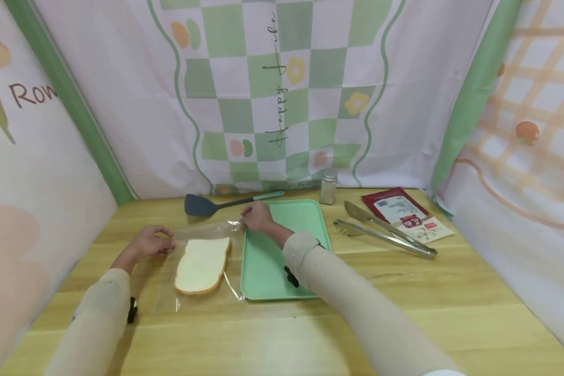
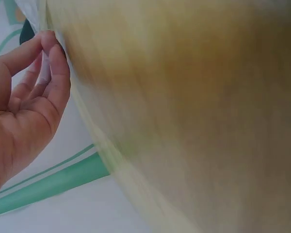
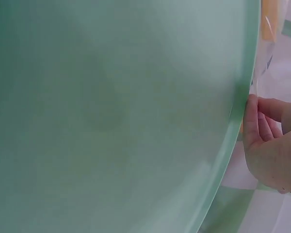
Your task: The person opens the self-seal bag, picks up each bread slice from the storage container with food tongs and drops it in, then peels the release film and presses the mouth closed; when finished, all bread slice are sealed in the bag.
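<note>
A slice of white bread [image 1: 202, 265] lies inside a clear plastic bag [image 1: 202, 231], flat on the table. At the bag's upper left corner, my left hand [image 1: 151, 242] pinches the film; thumb and forefinger tips meet in the left wrist view, where the hand [image 2: 34, 92] shows from the palm side. The upper right corner is pinched by my right hand [image 1: 259, 215], just over the left rim of a green tray [image 1: 263, 261]. In the right wrist view, thumb and forefinger of that hand [image 3: 274, 145] come together beside the tray's edge.
Behind lies a dark spatula [image 1: 201, 206] with a green handle. A small glass shaker [image 1: 328, 189] stands past the tray. To the right, metal tongs [image 1: 385, 235] rest partly on a red and white packet [image 1: 404, 211]. Printed cloth walls enclose the wooden table [image 1: 244, 344].
</note>
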{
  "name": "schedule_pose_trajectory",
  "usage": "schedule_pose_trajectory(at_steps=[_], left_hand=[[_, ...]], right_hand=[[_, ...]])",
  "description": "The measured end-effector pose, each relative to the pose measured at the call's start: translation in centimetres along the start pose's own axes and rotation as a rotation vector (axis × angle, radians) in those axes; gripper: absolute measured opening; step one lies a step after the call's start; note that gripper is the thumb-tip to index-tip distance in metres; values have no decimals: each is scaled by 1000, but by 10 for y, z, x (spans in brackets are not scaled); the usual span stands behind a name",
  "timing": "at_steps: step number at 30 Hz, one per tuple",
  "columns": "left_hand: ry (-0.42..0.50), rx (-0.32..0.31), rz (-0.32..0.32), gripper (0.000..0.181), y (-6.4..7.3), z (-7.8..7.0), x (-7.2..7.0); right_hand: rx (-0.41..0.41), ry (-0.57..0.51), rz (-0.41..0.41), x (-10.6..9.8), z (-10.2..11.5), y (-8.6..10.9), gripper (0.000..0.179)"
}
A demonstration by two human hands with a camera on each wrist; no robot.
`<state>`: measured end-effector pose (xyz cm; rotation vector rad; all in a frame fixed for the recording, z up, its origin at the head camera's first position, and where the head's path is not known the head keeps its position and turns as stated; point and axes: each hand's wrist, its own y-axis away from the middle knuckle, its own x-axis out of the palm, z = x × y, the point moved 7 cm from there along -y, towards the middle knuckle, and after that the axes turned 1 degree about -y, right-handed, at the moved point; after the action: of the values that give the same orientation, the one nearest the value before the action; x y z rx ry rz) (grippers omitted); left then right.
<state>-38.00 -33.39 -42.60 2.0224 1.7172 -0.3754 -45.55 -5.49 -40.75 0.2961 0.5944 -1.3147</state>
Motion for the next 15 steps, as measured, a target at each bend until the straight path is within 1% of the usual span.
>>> schedule_pose_trajectory(at_steps=[3, 5, 7, 8, 10, 12, 13, 15], left_hand=[[-37, 11, -32, 34, 1, -1, -3], [-97, 38, -67, 32, 1, -4, -5], [-181, 69, -112, 31, -1, -10, -8], [-223, 87, -132, 33, -2, -13, -9], [-273, 126, -180, 37, -6, -21, -11], [-293, 156, -219, 44, -8, -29, -10], [-285, 176, -241, 47, -9, -33, -9], [-241, 218, -291, 55, -7, -43, -5]], right_hand=[[-12, 9, 5, 0, 2, -1, 15], [-33, 29, 22, -1, 3, -2, 19], [-72, 40, 50, -4, 5, -2, 25], [-94, 47, 61, -7, 6, -1, 28], [-143, 30, 72, -16, 8, 0, 31], [-190, 3, 66, -27, 9, 3, 35], [-211, -8, 62, -32, 10, 5, 37], [-254, -35, 57, -43, 11, 9, 42]])
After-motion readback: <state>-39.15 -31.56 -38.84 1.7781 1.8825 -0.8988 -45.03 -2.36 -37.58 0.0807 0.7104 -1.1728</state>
